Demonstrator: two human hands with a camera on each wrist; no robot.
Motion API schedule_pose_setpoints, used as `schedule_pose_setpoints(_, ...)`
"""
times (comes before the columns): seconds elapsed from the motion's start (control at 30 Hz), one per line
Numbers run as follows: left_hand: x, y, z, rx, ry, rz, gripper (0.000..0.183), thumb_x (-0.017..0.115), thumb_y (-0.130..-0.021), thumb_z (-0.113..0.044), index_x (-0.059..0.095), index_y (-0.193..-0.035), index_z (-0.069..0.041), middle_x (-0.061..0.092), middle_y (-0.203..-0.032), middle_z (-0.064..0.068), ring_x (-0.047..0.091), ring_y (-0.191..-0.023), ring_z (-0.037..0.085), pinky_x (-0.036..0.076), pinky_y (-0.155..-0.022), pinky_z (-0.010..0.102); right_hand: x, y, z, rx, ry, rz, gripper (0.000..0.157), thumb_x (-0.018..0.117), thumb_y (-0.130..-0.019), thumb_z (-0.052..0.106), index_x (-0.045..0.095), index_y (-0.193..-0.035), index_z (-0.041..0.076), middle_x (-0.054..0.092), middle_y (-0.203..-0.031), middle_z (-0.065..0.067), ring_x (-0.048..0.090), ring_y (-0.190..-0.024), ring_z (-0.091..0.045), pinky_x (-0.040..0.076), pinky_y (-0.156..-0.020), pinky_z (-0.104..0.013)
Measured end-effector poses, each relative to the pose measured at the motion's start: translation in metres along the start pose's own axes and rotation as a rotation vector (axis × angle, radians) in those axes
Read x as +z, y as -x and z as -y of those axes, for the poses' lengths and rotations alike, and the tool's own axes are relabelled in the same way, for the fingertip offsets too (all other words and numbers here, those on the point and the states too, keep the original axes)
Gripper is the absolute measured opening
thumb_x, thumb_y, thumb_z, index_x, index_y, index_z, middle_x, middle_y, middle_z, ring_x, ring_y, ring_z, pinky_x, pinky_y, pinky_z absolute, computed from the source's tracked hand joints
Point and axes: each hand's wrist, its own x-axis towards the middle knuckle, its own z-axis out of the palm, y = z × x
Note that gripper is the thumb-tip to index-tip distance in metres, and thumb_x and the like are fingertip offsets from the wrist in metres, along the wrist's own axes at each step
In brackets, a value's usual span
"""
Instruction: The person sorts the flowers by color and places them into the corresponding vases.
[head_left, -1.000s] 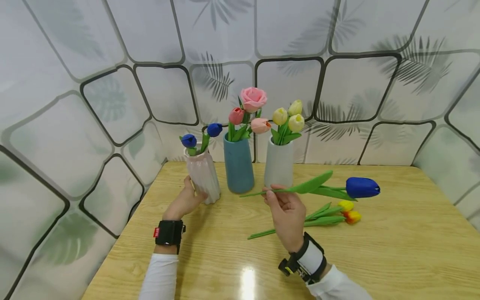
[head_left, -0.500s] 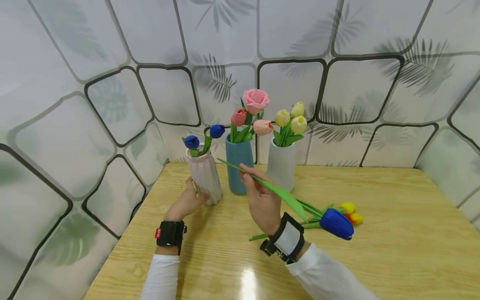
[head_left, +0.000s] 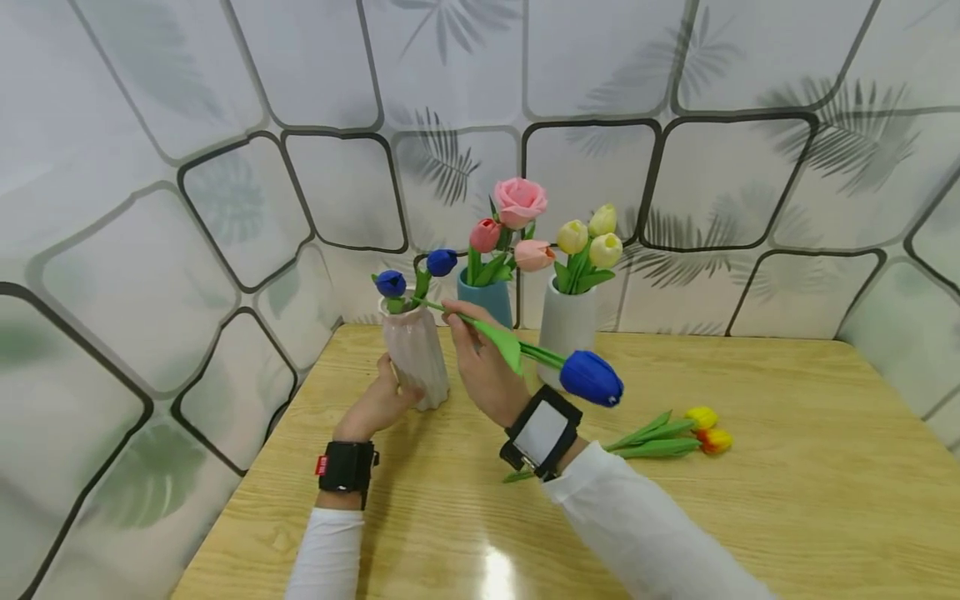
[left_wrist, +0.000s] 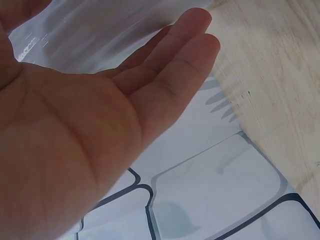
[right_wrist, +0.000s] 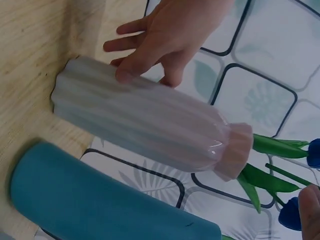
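Note:
A pale pink ribbed vase stands at the left with two blue tulips in it. My left hand holds its lower body, with the thumb on the near side; in the left wrist view some fingers stretch out beside it. My right hand pinches the green stem of another blue tulip. This tulip lies slanted, its bloom to the lower right over my wrist and its stem tip at the pink vase's mouth. In the right wrist view the stem end shows close to the vase's leaves.
Right beside the pink vase is a blue vase with a pink rose and two pinkish tulips. A white vase holds pale yellow tulips. Yellow and orange tulips lie on the wooden table. Patterned cloth walls surround it.
My right hand has moved left and up with the blue tulip, turning it so the stem end points to the pink vase's mouth. My left hand has stayed on the vase.

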Motion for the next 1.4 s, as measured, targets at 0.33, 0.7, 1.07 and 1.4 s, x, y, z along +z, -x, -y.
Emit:
schedule_pose_setpoints(0.33, 0.0, -0.002, 0.0, 0.008, 0.009, 0.012, 0.093, 0.054, -0.101, -0.027, -0.015, -0.15, 0.01, 0.027, -0.149, 0.042, 0.036, -0.138, 0.047, 0.031, -0.112, 0.056, 0.006, -0.034, -0.008, 0.002, 0.303, 0.159, 0.034, 0.036, -0.109, 0.015, 0.057, -0.129, -0.001, 0.065, -0.125, -0.018, 0.068, -0.106, -0.026, 0.054, -0.091, -0.038)
schedule_pose_setpoints(0.7, 0.001, -0.002, 0.0, -0.012, -0.009, 0.039, 0.094, 0.052, -0.102, -0.029, -0.018, -0.149, 0.011, 0.03, -0.147, 0.043, 0.037, -0.137, 0.047, 0.032, -0.111, 0.055, 0.023, -0.063, -0.006, 0.11, 0.563, 0.399, 0.028, 0.041, -0.108, 0.022, 0.063, -0.102, 0.004, 0.061, -0.077, -0.008, 0.059, -0.065, -0.02, 0.043, -0.058, -0.03)
schedule_pose_setpoints(1.07, 0.001, 0.0, -0.002, -0.026, -0.013, 0.04, 0.093, 0.051, -0.103, -0.03, -0.019, -0.149, 0.009, 0.039, -0.143, 0.041, 0.047, -0.13, 0.047, 0.037, -0.108, 0.057, 0.039, -0.072, -0.006, 0.203, 0.74, 0.339, 0.033, 0.044, -0.107, 0.03, 0.067, -0.099, 0.007, 0.069, -0.08, -0.01, 0.068, -0.067, -0.023, 0.051, -0.054, -0.035)
schedule_pose_setpoints(1.4, 0.001, 0.0, -0.003, -0.007, 0.005, 0.039, 0.091, 0.051, -0.103, -0.026, -0.019, -0.149, 0.01, 0.031, -0.146, 0.043, 0.04, -0.135, 0.048, 0.035, -0.109, 0.056, 0.035, -0.066, -0.014, 0.28, 0.407, 0.372, 0.033, 0.042, -0.106, 0.015, 0.061, -0.131, 0.005, 0.069, -0.088, -0.008, 0.062, -0.06, -0.015, 0.049, -0.052, -0.027)
